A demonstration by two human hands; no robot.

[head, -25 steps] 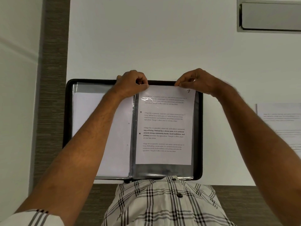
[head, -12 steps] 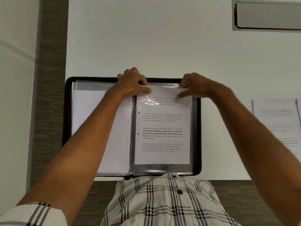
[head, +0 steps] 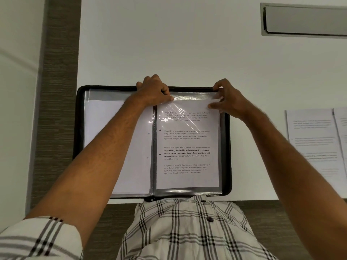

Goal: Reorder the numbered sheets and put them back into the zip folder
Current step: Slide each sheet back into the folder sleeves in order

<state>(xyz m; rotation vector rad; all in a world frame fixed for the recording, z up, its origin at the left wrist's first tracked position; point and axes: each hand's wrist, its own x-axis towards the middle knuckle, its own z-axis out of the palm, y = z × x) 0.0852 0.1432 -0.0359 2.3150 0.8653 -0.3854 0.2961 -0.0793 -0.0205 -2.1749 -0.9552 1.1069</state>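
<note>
A black zip folder [head: 226,152] lies open on the white table, right in front of me. In its right half a printed sheet [head: 187,147] sits inside a clear plastic sleeve [head: 189,96], whose crinkled top edge shows above the paper. My left hand [head: 153,91] pinches the sleeve's top left corner at the folder's spine. My right hand [head: 228,99] pinches the sleeve's top right corner, over the sheet's corner. The left half holds sleeves with blank-looking white pages [head: 112,132].
More printed sheets [head: 313,147] lie on the table to the right of the folder. A recessed metal panel [head: 304,19] is set in the table at the far right. A grey-brown strip [head: 58,91] runs left of the table edge.
The sheet has slid further down into the sleeve, and its numbered corner is now hidden under my right hand. Both hands stayed at the top edge.
</note>
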